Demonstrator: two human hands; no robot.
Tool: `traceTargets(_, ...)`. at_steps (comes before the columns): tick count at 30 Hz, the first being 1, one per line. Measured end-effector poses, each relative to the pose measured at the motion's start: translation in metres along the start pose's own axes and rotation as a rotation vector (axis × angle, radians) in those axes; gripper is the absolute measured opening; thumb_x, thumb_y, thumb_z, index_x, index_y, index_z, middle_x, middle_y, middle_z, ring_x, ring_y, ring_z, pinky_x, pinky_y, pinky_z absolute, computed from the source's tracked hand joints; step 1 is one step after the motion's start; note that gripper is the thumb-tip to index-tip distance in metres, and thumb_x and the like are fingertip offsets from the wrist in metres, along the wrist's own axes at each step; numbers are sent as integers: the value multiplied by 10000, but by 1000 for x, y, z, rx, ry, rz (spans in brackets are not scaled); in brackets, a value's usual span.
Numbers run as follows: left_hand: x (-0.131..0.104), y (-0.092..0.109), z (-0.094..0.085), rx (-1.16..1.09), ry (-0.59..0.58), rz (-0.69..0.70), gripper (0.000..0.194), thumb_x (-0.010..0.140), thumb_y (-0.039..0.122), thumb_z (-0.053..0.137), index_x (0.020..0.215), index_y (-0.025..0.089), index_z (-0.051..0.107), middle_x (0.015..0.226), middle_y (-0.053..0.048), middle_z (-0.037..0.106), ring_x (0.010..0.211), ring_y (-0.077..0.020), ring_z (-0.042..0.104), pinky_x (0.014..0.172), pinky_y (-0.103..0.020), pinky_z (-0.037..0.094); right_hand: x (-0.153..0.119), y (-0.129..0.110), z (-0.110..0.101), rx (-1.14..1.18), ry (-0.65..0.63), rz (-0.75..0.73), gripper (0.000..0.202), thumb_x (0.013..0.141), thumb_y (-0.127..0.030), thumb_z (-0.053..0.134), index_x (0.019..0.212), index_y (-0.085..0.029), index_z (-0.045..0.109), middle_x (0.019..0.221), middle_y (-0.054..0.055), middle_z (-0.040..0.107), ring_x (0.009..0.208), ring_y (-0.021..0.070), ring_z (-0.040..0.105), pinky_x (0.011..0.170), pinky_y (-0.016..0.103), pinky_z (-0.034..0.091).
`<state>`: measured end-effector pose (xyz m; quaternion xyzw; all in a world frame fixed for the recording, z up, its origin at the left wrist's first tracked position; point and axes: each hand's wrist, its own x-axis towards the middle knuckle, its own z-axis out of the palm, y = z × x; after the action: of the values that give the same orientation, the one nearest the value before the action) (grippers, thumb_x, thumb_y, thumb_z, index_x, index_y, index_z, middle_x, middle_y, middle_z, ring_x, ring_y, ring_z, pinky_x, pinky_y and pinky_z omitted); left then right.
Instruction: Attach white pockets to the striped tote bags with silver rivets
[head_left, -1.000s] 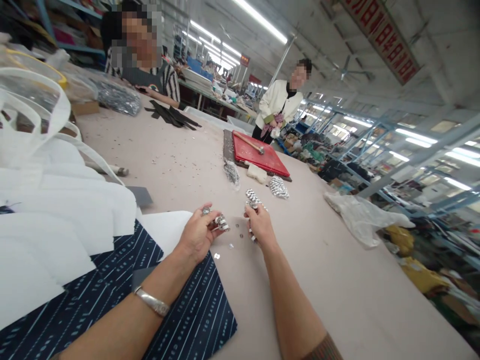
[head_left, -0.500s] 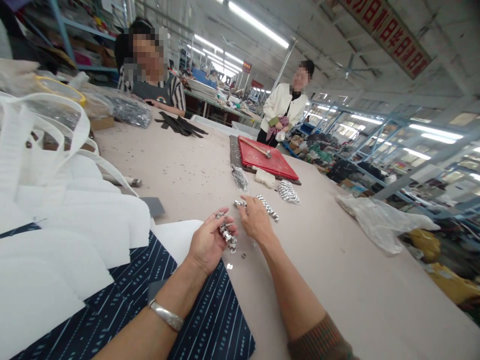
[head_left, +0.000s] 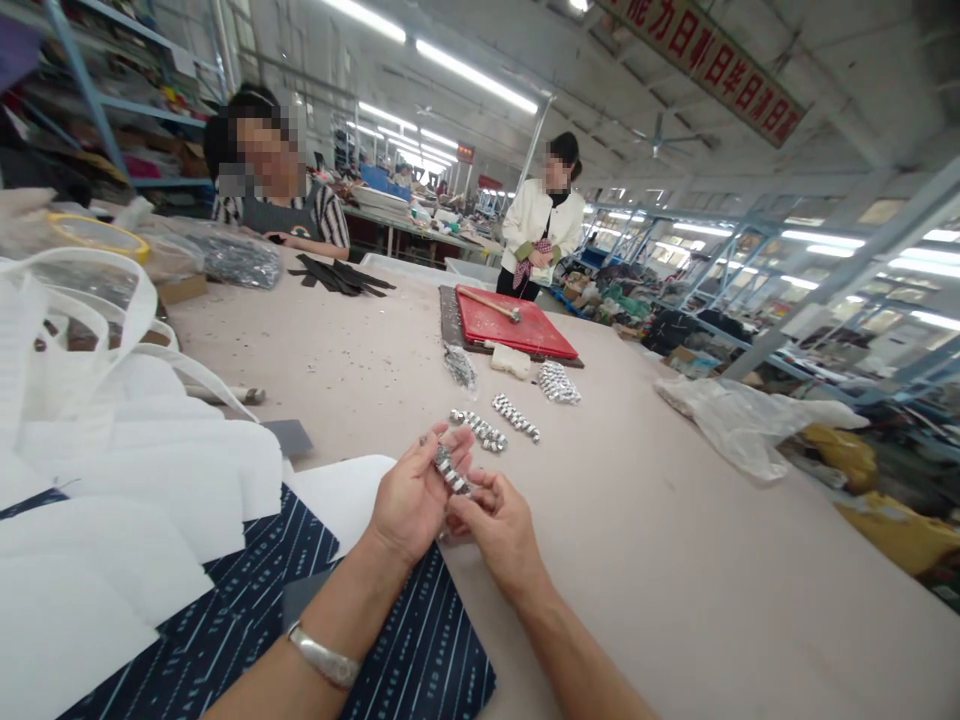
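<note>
The bare left hand (head_left: 414, 500), palm up with fingers half open, cradles a short, banded silver-and-white metal row (head_left: 451, 470); at its five o'clock the bare right hand (head_left: 496, 520) curls inward, any pinch hidden. This looks like straightening the row, and the next move seems to call for light, even fingertip pressure.

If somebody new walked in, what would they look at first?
Probably the bright red slab toward the far edge of the beige table, with a wooden-handled hammer on it. Next, perhaps the short row of shiny silvery pieces in the bare left hand, with the bare right hand at its lower end. Dark navy fabric with pale stripes and lettering lies at the near left.
</note>
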<state>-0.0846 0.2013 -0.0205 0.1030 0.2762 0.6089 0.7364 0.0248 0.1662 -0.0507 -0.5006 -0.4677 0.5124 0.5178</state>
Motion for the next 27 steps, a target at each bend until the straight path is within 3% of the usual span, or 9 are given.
traceTargets(4, 2, -5, -4, 67, -18, -64, 250, 967, 243, 398, 1074, 113, 582, 1198, -169, 654, 1052, -198, 656, 839, -279, 558, -1, 2, -7, -230, 68, -213, 178, 789, -332, 685, 851, -191, 594, 742, 2, 682, 619, 139, 616, 606, 270, 503)
traceTargets(7, 3, -9, -8, 110, -46, -146, 315, 964, 316, 399, 1043, 84, 597, 1140, -206, 659, 957, -232, 686, 823, -346, 573, -1, 2, -12, -456, 74, -395, 44, 824, -241, 624, 853, -209, 614, 783, 1, 679, 647, 136, 594, 642, 268, 486)
traceTargets(10, 4, -11, -11, 148, -64, -147, 264, 949, 275, 426, 1007, 90, 606, 1048, -191, 675, 889, -222, 695, 801, -347, 577, 0, 3, -16, -568, 5, -485, 85, 826, -180, 583, 893, -221, 615, 818, 6, 679, 680, 146, 600, 678, 277, 486)
traceTargets(14, 4, -8, -15, 216, -77, -8, 185, 899, 238, 526, 1012, 119, 612, 984, -125, 676, 820, -178, 686, 752, -296, 570, 2, 5, -22, -559, -94, -459, 198, 790, -158, 601, 979, -217, 603, 885, 26, 680, 730, 163, 629, 716, 298, 508)
traceTargets(17, 3, -4, -15, 292, -117, 86, 245, 838, 272, 616, 1043, 137, 621, 826, -40, 647, 601, -105, 613, 558, -211, 515, 5, 1, -28, -524, -14, -418, 189, 798, -173, 583, 982, -204, 609, 832, 26, 678, 695, 164, 638, 692, 306, 522)
traceTargets(20, -2, -3, -11, 373, -183, 109, 266, 795, 284, 659, 1028, 161, 631, 637, 47, 535, 393, -38, 391, 367, -152, 314, 8, -11, -32, -378, 86, -317, 116, 824, -264, 599, 914, -195, 621, 754, 13, 658, 628, 153, 626, 614, 288, 525)
traceTargets(22, -7, -4, -8, 453, -220, 141, 250, 784, 283, 677, 1006, 175, 639, 629, 54, 524, 386, -27, 342, 355, -142, 256, 7, -23, -32, -254, 98, -277, 140, 820, -316, 624, 885, -192, 618, 731, 0, 646, 574, 133, 610, 570, 270, 521)
traceTargets(27, -16, -7, 2, 607, -284, 278, 290, 833, 333, 635, 1085, 190, 633, 752, 0, 601, 492, -57, 448, 415, -149, 334, 0, -44, -29, -133, 69, -284, 137, 817, -314, 643, 878, -195, 614, 719, -17, 641, 525, 106, 584, 529, 249, 504)
